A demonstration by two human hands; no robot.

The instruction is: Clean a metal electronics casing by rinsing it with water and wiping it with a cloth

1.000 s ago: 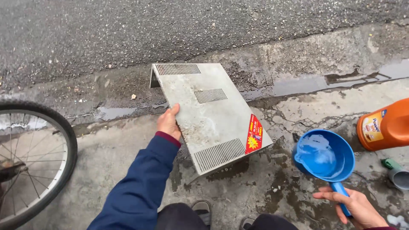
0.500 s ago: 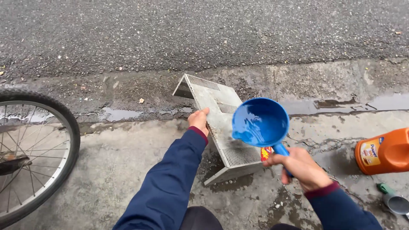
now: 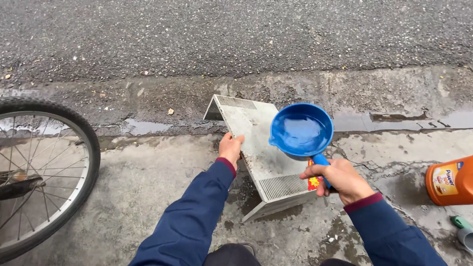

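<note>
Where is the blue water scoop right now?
In the head view, the blue scoop sits right of centre, held by its handle in the right hand just above the grey vented panel, which the left hand steadies at the wet kerb.

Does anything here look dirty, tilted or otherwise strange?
Yes. The grey vented panel is stained and propped at a tilt by the left hand. The right hand holds a blue scoop of water above it.

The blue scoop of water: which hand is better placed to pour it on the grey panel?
Right hand: it holds the scoop above the panel. Left hand grips the panel's edge.
</note>
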